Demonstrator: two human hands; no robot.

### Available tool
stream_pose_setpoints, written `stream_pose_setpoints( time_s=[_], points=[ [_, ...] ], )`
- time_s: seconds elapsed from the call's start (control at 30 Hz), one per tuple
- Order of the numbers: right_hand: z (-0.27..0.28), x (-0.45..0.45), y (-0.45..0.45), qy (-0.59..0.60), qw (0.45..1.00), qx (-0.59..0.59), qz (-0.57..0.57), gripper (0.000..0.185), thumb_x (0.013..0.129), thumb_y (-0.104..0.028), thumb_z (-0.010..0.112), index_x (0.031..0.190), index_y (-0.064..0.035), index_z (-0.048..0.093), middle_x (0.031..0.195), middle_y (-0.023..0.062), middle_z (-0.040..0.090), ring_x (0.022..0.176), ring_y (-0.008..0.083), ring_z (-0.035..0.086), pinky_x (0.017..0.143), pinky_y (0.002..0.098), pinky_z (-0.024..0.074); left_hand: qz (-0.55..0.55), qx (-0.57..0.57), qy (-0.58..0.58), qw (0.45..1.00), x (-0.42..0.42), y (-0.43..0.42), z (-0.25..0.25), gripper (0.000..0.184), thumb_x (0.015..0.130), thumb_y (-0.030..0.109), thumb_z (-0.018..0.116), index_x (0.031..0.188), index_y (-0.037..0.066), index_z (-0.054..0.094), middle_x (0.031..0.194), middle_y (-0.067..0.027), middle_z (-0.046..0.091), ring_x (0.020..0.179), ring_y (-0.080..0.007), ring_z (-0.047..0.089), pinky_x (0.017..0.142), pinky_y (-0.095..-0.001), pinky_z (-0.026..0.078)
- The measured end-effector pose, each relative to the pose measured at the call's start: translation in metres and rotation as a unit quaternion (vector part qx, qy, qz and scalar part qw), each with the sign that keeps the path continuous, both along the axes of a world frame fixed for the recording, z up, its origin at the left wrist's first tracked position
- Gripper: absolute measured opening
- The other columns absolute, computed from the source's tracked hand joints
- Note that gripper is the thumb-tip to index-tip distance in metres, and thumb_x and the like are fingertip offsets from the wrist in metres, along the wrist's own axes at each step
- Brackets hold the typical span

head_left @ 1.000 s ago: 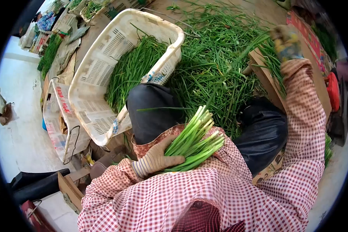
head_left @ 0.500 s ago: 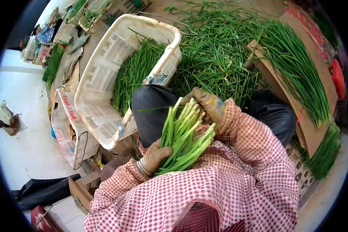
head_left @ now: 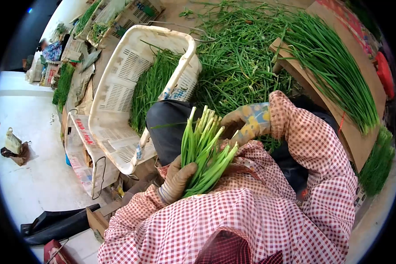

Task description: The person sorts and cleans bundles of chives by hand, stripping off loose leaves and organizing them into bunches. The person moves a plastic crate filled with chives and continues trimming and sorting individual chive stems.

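Observation:
A bunch of green chives [head_left: 204, 154], pale stalk ends pointing up and away from me, rests over my lap. My left hand [head_left: 178, 178], in a soiled tan glove, is closed around its lower part. At the pale ends on the right is my right hand [head_left: 247, 123], in a glove with a blue and yellow pattern. Its fingers are curled, with the fingertips against the stalk ends; exactly which stalks they pinch is partly hidden. A single long leaf sticks out to the left of the bunch.
A white plastic basket [head_left: 112, 108] with chives [head_left: 151, 83] stands at my left knee. Loose green leaves [head_left: 237, 57] cover the floor ahead. Long chives [head_left: 334, 70] lie on cardboard [head_left: 305, 83] at right. Another crate [head_left: 81, 149] is at left; a person [head_left: 52, 50] is farther back.
My right hand has turned and shifted slightly right and down, its elbow swinging outward. My left hand still holds the chives. The view has shifted a little.

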State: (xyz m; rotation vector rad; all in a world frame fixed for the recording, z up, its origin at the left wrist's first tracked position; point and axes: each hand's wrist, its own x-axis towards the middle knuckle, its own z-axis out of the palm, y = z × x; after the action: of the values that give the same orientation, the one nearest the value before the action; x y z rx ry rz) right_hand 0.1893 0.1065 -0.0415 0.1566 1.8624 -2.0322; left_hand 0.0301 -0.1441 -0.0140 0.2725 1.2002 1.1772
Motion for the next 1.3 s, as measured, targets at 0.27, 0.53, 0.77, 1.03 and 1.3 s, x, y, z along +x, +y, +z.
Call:
stream_pose_setpoints(
  time_s=[0.27, 0.53, 0.77, 1.03, 1.3],
  points=[
    [0.002, -0.012, -0.04, -0.048, 0.991, -0.033, -0.122, 0.051, 0.079, -0.024, 0.075, 0.122, -0.0042, 0.058, 0.112, 0.0129, 0.065, 0.103, 0.0194, 0.061, 0.089, 0.0311, 0.0462, 0.011, 0.011, 0.052, 0.999, 0.007, -0.005, -0.008, 0.05, 0.089, 0.02, 0.063, 0.132, 0.002, 0.046, 0.121, -0.0071, 0.057, 0.109, -0.0161, 0.053, 0.097, -0.0313, 0.042],
    [-0.013, 0.009, -0.067, -0.034, 0.962, -0.058, -0.266, 0.045, 0.082, -0.022, 0.071, 0.124, -0.009, 0.059, 0.107, 0.0062, 0.068, 0.096, 0.0125, 0.062, 0.085, 0.0285, 0.0481, -0.065, -0.022, 0.003, 0.998, -0.002, 0.0, -0.006, 0.063, 0.087, 0.034, 0.064, 0.135, 0.002, 0.04, 0.125, -0.0083, 0.055, 0.112, -0.0176, 0.052, 0.097, -0.0325, 0.042],
    [-0.048, 0.013, -0.071, -0.023, 0.942, -0.118, -0.313, 0.028, 0.081, -0.022, 0.069, 0.1, -0.0018, 0.065, 0.092, 0.0067, 0.068, 0.083, 0.0147, 0.063, 0.077, 0.0283, 0.0493, -0.034, -0.029, -0.041, 0.998, -0.004, 0.002, -0.011, 0.058, 0.091, 0.025, 0.059, 0.14, 0.003, 0.035, 0.13, -0.0082, 0.052, 0.115, -0.0162, 0.05, 0.098, -0.0304, 0.042],
    [-0.05, 0.007, -0.031, -0.019, 0.936, 0.002, -0.352, 0.021, 0.078, -0.011, 0.07, 0.096, -0.0023, 0.065, 0.082, 0.0051, 0.067, 0.072, 0.0121, 0.06, 0.065, 0.0263, 0.0484, -0.015, -0.05, -0.072, 0.996, -0.006, 0.008, 0.001, 0.059, 0.092, 0.025, 0.058, 0.14, 0.002, 0.034, 0.131, -0.0097, 0.051, 0.117, -0.0182, 0.051, 0.1, -0.0319, 0.041],
    [-0.087, -0.014, 0.01, -0.016, 0.936, 0.095, -0.338, 0.016, 0.078, -0.016, 0.069, 0.09, -0.0043, 0.067, 0.079, 0.0048, 0.066, 0.071, 0.0122, 0.061, 0.064, 0.0283, 0.0503, 0.001, -0.058, -0.072, 0.996, -0.01, 0.002, -0.008, 0.056, 0.091, 0.026, 0.06, 0.137, 0.001, 0.039, 0.128, -0.0079, 0.054, 0.113, -0.0166, 0.053, 0.098, -0.0312, 0.042]
  ],
)
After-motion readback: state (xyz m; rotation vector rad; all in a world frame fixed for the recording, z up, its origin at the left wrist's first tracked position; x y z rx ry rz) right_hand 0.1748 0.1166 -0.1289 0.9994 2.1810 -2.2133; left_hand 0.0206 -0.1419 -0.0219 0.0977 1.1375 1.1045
